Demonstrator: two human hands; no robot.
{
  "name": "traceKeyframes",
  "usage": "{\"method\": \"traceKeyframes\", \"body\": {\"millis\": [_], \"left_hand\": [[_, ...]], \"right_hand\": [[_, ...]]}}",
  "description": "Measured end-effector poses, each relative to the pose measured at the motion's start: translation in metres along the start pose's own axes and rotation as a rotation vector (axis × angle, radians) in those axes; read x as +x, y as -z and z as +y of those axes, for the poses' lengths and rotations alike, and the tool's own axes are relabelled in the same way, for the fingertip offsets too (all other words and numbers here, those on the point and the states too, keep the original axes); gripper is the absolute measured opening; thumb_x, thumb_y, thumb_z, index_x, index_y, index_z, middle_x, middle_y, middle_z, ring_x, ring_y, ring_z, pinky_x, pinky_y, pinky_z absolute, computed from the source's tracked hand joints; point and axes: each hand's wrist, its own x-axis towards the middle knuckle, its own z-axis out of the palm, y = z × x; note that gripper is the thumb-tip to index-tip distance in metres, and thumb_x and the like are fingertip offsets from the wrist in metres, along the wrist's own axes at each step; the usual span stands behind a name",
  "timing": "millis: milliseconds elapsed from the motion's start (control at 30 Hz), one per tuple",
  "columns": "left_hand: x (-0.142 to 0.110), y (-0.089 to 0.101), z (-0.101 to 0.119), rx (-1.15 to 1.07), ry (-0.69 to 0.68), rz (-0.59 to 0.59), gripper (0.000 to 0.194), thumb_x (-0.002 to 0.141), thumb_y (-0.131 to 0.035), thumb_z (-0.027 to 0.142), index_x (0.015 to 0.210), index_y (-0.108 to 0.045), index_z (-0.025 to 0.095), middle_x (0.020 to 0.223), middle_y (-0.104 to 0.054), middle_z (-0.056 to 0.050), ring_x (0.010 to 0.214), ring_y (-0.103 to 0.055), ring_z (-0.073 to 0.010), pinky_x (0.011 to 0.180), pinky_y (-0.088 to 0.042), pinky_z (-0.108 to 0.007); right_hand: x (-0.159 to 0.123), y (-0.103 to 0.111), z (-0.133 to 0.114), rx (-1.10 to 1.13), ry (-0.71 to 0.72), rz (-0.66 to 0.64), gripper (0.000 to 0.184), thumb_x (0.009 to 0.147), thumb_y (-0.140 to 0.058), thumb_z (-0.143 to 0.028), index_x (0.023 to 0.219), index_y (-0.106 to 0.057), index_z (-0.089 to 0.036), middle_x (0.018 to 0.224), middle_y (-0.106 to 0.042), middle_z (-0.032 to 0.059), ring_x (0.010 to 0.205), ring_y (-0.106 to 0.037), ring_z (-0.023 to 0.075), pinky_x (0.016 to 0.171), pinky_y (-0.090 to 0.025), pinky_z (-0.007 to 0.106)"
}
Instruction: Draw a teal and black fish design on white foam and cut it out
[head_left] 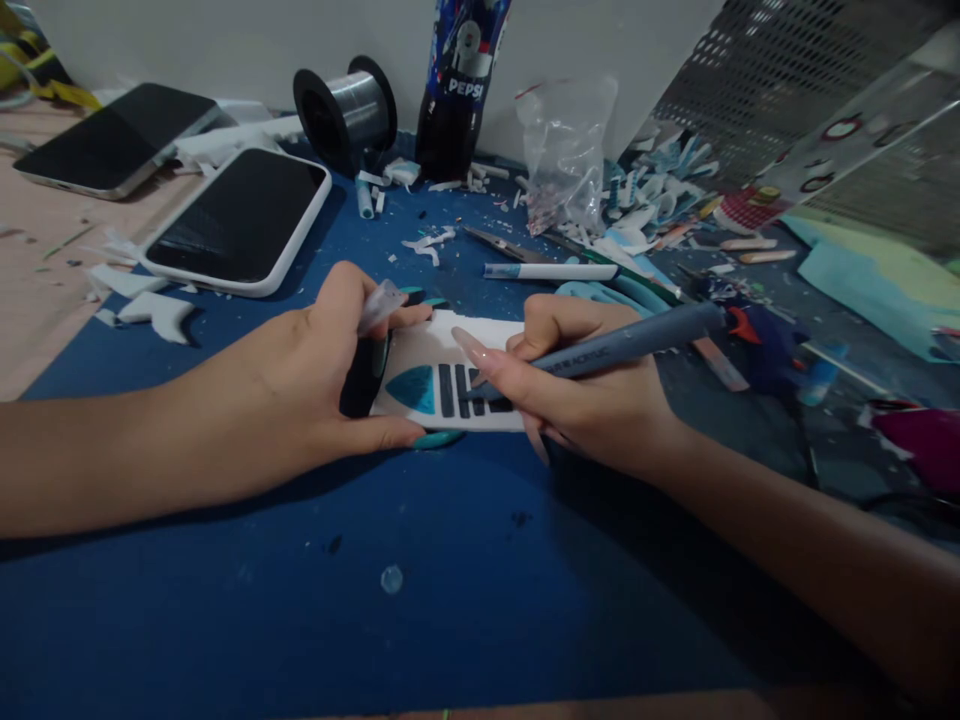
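Note:
In the middle of the head view lies a small white board (427, 342) painted with a teal pointed shape (414, 390) and black bars. My left hand (322, 365) is closed on its left end, thumb at the near edge and fingers at the far edge. A translucent cap (381, 306) sticks up between my left fingers. In my right hand (592, 385) is a grey acrylic marker (637, 338), gripped like a pen, with its tip down at the black bars. My right hand covers the board's right end.
Two phones (244, 215) lie at the back left, beside a wire spool (345, 110). A Pepsi bottle (459, 95) and a plastic bag (566, 150) stand behind. A white-and-blue pen (555, 271) and scraps lie beyond my hands, on a blue mat (262, 610).

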Motion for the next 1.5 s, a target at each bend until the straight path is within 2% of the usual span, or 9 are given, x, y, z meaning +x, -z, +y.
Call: {"method": "traceKeyframes", "body": {"millis": [67,233,467,700,833,1067,1200,1333,1500], "left_hand": [[0.0005,0.0005,0.0004,0.049,-0.008,-0.022,0.052,0.084,-0.070,0.063,0.095,-0.031,0.029,0.143,-0.065,-0.016,0.139,-0.057,-0.0472,0.066,-0.068,-0.042],[0.0001,0.0009,0.0009,0.009,-0.020,-0.039,0.047,0.086,-0.068,0.057,0.096,-0.031,0.030,0.148,-0.063,-0.012,0.143,-0.056,-0.0391,0.081,-0.069,-0.040],[0.0008,0.0000,0.0012,0.002,0.003,-0.034,0.052,0.084,-0.069,0.062,0.094,-0.030,0.030,0.144,-0.067,-0.010,0.139,-0.060,-0.0393,0.077,-0.068,-0.039],[0.0006,0.0011,0.0058,0.029,0.006,-0.050,0.045,0.090,-0.063,0.058,0.094,-0.029,0.030,0.146,-0.064,-0.016,0.133,-0.065,-0.0384,0.073,-0.066,-0.038],[0.0013,0.0000,0.0032,0.014,-0.024,-0.037,0.054,0.084,-0.067,0.066,0.093,-0.028,0.030,0.141,-0.068,-0.014,0.132,-0.065,-0.0393,0.072,-0.066,-0.038],[0.0002,0.0028,0.0091,0.052,-0.004,-0.084,0.042,0.093,-0.060,0.055,0.096,-0.028,0.029,0.150,-0.059,-0.023,0.138,-0.060,-0.0400,0.077,-0.066,-0.040],[0.0012,0.0011,0.0056,0.012,-0.024,-0.053,0.048,0.089,-0.066,0.059,0.094,-0.028,0.030,0.143,-0.066,-0.019,0.134,-0.064,-0.0398,0.069,-0.066,-0.037],[0.0018,-0.0002,0.0013,-0.019,-0.025,-0.040,0.052,0.085,-0.069,0.060,0.093,-0.028,0.030,0.148,-0.064,-0.013,0.135,-0.063,-0.0385,0.075,-0.067,-0.037],[0.0006,0.0002,0.0011,0.001,-0.024,-0.041,0.049,0.086,-0.069,0.059,0.095,-0.030,0.030,0.149,-0.063,-0.012,0.138,-0.060,-0.0401,0.075,-0.068,-0.040]], "right_hand": [[0.0004,0.0000,0.0009,0.005,0.023,-0.007,0.051,0.087,-0.075,-0.009,0.055,-0.037,-0.022,0.052,-0.039,-0.0064,0.045,-0.039,0.0083,0.044,-0.030,0.028],[0.0014,0.0002,0.0028,0.005,0.082,-0.041,0.050,0.086,-0.073,-0.007,0.056,-0.036,-0.021,0.052,-0.037,-0.0079,0.044,-0.033,0.0065,0.044,-0.026,0.027],[-0.0005,0.0007,0.0030,0.005,0.021,-0.007,0.048,0.086,-0.074,-0.011,0.056,-0.038,-0.021,0.052,-0.037,-0.0072,0.044,-0.036,0.0075,0.042,-0.027,0.027],[-0.0021,-0.0003,0.0017,-0.009,0.014,-0.015,0.048,0.085,-0.075,-0.010,0.056,-0.038,-0.020,0.052,-0.042,-0.0069,0.044,-0.036,0.0066,0.043,-0.028,0.027],[-0.0014,0.0000,0.0022,0.006,0.046,-0.026,0.048,0.085,-0.075,-0.011,0.056,-0.038,-0.021,0.052,-0.039,-0.0075,0.043,-0.034,0.0068,0.043,-0.029,0.027],[-0.0026,0.0000,0.0025,-0.027,0.013,-0.024,0.047,0.085,-0.076,-0.013,0.056,-0.040,-0.021,0.052,-0.042,-0.0064,0.045,-0.038,0.0072,0.042,-0.028,0.026],[-0.0024,0.0001,0.0035,-0.057,0.019,-0.004,0.049,0.086,-0.076,-0.017,0.056,-0.038,-0.022,0.052,-0.039,-0.0061,0.044,-0.036,0.0078,0.041,-0.028,0.027],[-0.0030,0.0006,0.0035,-0.037,-0.010,-0.018,0.048,0.085,-0.078,-0.018,0.056,-0.040,-0.022,0.050,-0.042,-0.0058,0.044,-0.038,0.0083,0.041,-0.028,0.027],[-0.0046,0.0011,0.0024,-0.006,-0.015,-0.028,0.046,0.083,-0.077,-0.012,0.056,-0.041,-0.020,0.049,-0.045,-0.0068,0.043,-0.039,0.0066,0.043,-0.029,0.025]]}}
